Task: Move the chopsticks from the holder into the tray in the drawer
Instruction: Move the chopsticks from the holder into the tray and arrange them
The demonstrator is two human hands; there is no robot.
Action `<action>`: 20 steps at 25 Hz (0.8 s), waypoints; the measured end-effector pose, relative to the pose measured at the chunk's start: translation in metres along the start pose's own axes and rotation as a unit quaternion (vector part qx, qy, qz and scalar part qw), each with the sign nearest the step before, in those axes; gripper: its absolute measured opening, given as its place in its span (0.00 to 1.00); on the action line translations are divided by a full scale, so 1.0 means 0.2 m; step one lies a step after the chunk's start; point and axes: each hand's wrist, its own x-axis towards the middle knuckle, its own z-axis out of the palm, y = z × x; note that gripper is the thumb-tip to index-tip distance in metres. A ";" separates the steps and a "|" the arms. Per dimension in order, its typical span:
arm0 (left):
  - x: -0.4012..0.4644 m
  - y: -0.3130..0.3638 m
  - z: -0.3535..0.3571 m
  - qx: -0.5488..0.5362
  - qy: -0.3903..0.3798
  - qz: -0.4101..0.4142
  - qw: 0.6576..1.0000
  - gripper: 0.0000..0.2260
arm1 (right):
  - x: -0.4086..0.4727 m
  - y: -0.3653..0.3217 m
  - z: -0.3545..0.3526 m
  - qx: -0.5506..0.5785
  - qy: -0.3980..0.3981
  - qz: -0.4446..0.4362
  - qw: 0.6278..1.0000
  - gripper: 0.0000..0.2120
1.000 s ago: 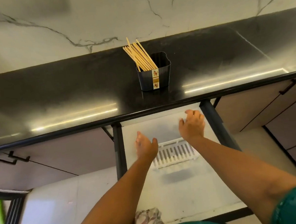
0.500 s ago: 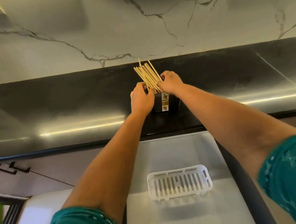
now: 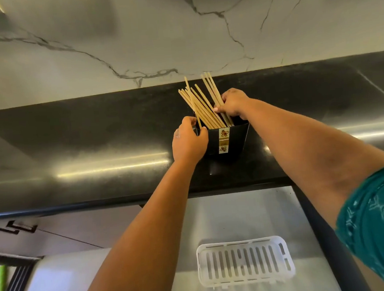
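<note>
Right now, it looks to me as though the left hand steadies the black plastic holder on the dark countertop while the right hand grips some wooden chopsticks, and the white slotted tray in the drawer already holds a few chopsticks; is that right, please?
Not quite: the head view shows the white slotted tray empty. The rest stands: the left hand steadies the black plastic holder, and the right hand grips wooden chopsticks.

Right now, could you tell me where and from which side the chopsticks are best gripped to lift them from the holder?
Probably grip the chopsticks on their bare shafts just above the holder rim, coming from above on the right, as the right hand does. They lean up and left, fanned, so gather them there; the left hand steadies the holder.
</note>
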 end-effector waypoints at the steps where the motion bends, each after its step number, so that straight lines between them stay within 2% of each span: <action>1: -0.01 0.00 0.00 0.000 -0.008 -0.002 1.000 0.17 | -0.02 0.01 -0.02 0.024 0.016 -0.011 1.000 0.11; 3: -0.04 0.01 -0.01 -0.006 -0.011 -0.003 1.000 0.19 | -0.07 0.01 -0.05 0.077 0.048 -0.030 0.995 0.09; 6: -0.09 0.09 -0.06 -0.035 0.008 0.004 0.999 0.21 | -0.22 -0.07 -0.15 0.119 0.113 -0.112 0.980 0.07; 9: -0.25 0.16 -0.14 -0.179 0.011 -0.011 0.984 0.18 | -0.49 -0.20 -0.28 0.253 0.180 -0.197 0.930 0.03; 11: -0.44 0.15 -0.16 -0.234 0.005 -0.022 0.972 0.18 | -0.71 -0.22 -0.28 0.354 0.144 -0.215 0.899 0.03; 13: -0.63 0.10 -0.13 -0.200 -0.023 0.017 0.979 0.22 | -0.93 -0.14 -0.16 0.361 0.070 -0.194 0.910 0.03; 15: -0.79 0.04 -0.07 -0.168 -0.106 0.056 0.979 0.18 | -1.07 0.01 0.02 0.367 0.007 -0.134 0.920 0.04; 17: -0.95 -0.04 0.01 -0.226 -0.213 -0.018 0.950 0.10 | -1.17 0.17 0.22 0.385 -0.038 -0.040 0.921 0.08; 20: -1.16 -0.20 0.13 -0.311 -0.291 -0.190 0.885 0.12 | -1.29 0.39 0.48 0.380 -0.120 0.066 0.915 0.10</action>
